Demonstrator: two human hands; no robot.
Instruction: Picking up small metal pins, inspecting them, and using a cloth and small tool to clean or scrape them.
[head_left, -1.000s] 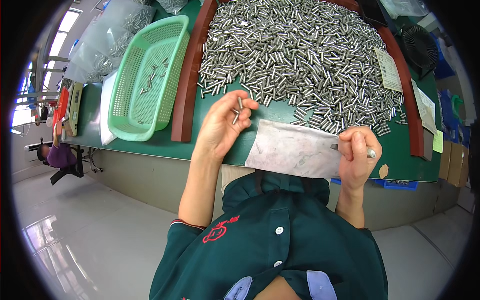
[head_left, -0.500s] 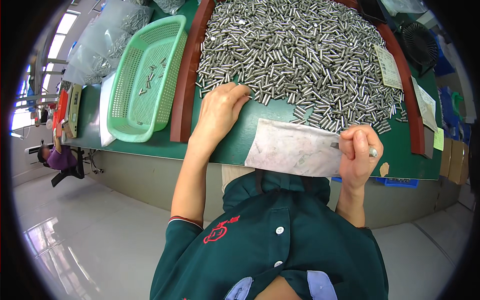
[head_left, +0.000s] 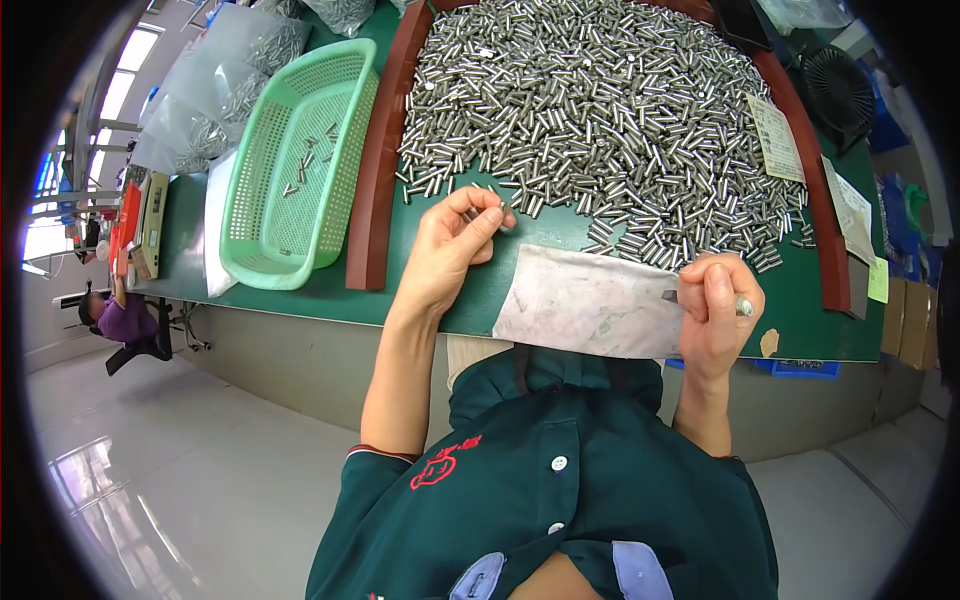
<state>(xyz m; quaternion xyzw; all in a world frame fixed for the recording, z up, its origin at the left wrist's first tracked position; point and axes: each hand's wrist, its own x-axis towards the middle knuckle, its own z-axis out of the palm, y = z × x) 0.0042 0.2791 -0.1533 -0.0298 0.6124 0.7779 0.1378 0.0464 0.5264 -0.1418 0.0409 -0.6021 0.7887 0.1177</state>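
Looking down from the head camera, the left hand [head_left: 452,248] is pinching a few small metal pins [head_left: 487,210] at the edge of a big pile of pins [head_left: 600,120] on the green desk [head_left: 310,290]. The right hand [head_left: 716,310] is gripping a slim metal tool [head_left: 742,306] beside a grey cloth [head_left: 590,302]. Loosely pinched pins could slip and roll away. A green basket [head_left: 300,270] is holding a few pins; clear bags [head_left: 215,100] are holding more.

Quick headcount of the bench

One green basket [head_left: 300,170] on the left with roughly a dozen pins inside, one huge pile of metal pins [head_left: 610,120], way too many to count, and one grey cloth [head_left: 585,300].
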